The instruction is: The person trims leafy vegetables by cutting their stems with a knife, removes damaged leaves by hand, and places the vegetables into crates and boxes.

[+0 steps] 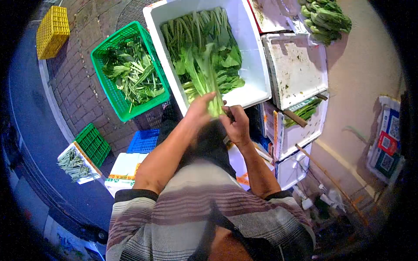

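A bunch of long-stemmed leafy greens [209,74] is held over the near edge of a white foam box [257,82], its leaves pointing away from me and its pale stem ends towards me. My left hand [200,111] is closed around the lower stems, slightly blurred. At the stem ends, the curled fingers and thumb of my right hand [236,126] grip the greens from the right side. Some of its fingertips are hidden. More greens [196,26] lie in rows inside the foam box beneath the bunch.
A green basket [98,71] of loose leaves and stems stands left of the box. Foam boxes and lids [296,69] are stacked at the right by the wall. A yellow crate [53,32], a blue crate [143,140] and a tray of beans [78,165] are at left.
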{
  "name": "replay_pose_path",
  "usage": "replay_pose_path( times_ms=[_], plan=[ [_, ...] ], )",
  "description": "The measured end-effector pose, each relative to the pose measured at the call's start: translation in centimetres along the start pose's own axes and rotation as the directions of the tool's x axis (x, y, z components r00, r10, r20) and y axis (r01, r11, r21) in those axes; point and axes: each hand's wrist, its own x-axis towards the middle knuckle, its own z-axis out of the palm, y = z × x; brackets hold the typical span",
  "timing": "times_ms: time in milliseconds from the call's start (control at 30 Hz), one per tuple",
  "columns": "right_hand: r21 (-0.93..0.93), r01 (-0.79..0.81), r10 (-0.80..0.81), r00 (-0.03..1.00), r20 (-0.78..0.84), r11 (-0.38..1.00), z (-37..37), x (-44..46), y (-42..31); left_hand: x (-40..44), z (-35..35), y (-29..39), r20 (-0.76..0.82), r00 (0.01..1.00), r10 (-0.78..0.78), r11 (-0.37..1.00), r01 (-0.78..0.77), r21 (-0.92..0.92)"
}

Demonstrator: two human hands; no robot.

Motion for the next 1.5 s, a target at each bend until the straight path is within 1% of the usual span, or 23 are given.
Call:
replay_pose_path(
  times_ms=[33,133,200,233,300,400,467,533,567,633,733,767,867,967,1067,1100,1167,1200,1233,1333,1367,1467,1500],
  plan=[
    [-0.012,0.036,-0.036,0.999,-0.001,0.999,-0.1,0.0,-0.2,0.0,0.1,-0.1,-0.007,1.000,-0.026,0.999,0.025,-0.036],
    [-0.059,0.128,-0.129,0.992,-0.007,0.990,-0.8,0.4,-1.3,1.1,-0.8,-0.3,-0.070,0.995,-0.076,0.997,0.074,-0.023],
    [-0.101,0.170,-0.173,0.985,-0.016,0.980,-0.9,0.8,-2.0,1.5,-1.0,-0.3,-0.085,0.995,-0.055,0.995,0.062,0.077],
    [-0.150,0.157,-0.163,0.986,-0.028,0.976,-0.8,0.9,-2.3,1.5,-0.8,-0.4,-0.091,0.995,-0.042,0.991,0.054,0.127],
    [-0.250,0.127,-0.147,0.987,-0.063,0.960,-0.5,1.1,-2.6,1.3,-0.1,-0.4,-0.078,0.997,0.029,0.996,-0.022,0.089],
    [-0.202,0.067,-0.107,0.976,-0.190,0.977,0.2,1.0,-2.4,0.9,1.0,-0.6,-0.078,0.989,0.123,0.991,-0.118,0.062],
    [-0.188,-0.053,0.008,0.973,-0.230,0.981,0.6,0.9,-2.0,0.6,1.1,-0.6,-0.103,0.979,0.177,0.982,-0.168,0.085],
    [-0.170,-0.159,0.116,0.964,-0.241,0.972,0.7,0.8,-1.8,0.1,1.2,-0.3,-0.090,0.985,0.146,0.987,-0.139,0.082],
    [-0.019,-0.224,0.210,0.939,-0.271,0.974,0.9,0.6,-1.9,-0.1,1.1,-0.1,-0.084,0.988,0.130,0.989,-0.123,0.082],
    [0.051,-0.293,0.297,0.921,-0.252,0.955,1.4,0.2,-0.9,-0.9,1.6,0.3,-0.064,0.993,0.095,0.994,-0.091,0.061],
    [0.116,-0.372,0.389,0.899,-0.200,0.921,1.5,-0.1,-0.9,-1.3,1.5,1.0,-0.068,0.998,0.005,0.998,0.000,0.069],
    [0.129,-0.394,0.412,0.893,-0.180,0.910,1.3,0.0,-1.1,-1.6,1.5,1.2,-0.058,0.997,-0.052,0.997,0.054,0.049],
    [0.028,-0.369,0.369,0.919,-0.139,0.929,0.7,0.1,-1.2,-0.6,0.9,0.5,-0.067,0.997,-0.037,0.999,0.039,0.020],
    [-0.159,-0.091,0.063,0.982,-0.176,0.983,-0.4,0.1,-1.2,-0.4,1.2,0.1,-0.108,0.993,-0.037,0.999,0.034,-0.027],
    [-0.123,0.073,-0.088,0.988,-0.123,0.990,-1.5,-0.7,-1.9,-0.2,0.8,0.2,-0.109,0.991,-0.072,0.995,0.063,-0.081],
    [-0.146,0.097,-0.107,0.992,-0.067,0.985,-1.6,-0.9,-1.8,-0.1,0.9,0.2,-0.102,0.992,-0.078,0.991,0.066,-0.117],
    [-0.186,0.051,-0.056,0.998,-0.022,0.981,-1.3,-0.9,-2.2,-0.1,0.8,0.3,-0.091,0.992,-0.090,0.979,0.071,-0.189],
    [-0.207,0.030,-0.031,1.000,0.000,0.978,-1.0,-0.7,-2.6,-0.4,0.9,0.5,-0.080,0.994,-0.080,0.983,0.065,-0.173],
    [-0.266,0.111,-0.116,0.993,-0.003,0.957,-0.8,-0.1,-2.9,-0.9,0.9,0.7,-0.069,0.995,-0.070,0.986,0.058,-0.158],
    [-0.325,0.118,-0.085,0.990,0.115,0.938,-1.2,0.8,-6.0,-3.4,1.4,2.0,-0.049,0.997,-0.067,0.986,0.059,-0.157],
    [-0.270,0.075,-0.035,0.988,0.149,0.960,-1.3,1.2,-7.0,-4.1,1.4,2.5,-0.053,0.997,-0.056,0.986,0.047,-0.163],
    [-0.240,0.208,-0.173,0.972,0.159,0.948,-1.2,1.5,-9.3,-6.7,2.1,4.0,-0.046,0.999,0.026,0.983,-0.034,-0.180],
    [-0.263,0.241,-0.205,0.966,0.157,0.934,-0.9,1.7,-10.1,-7.3,1.8,4.5,-0.048,0.998,0.046,0.981,-0.055,-0.188]
  ],
)
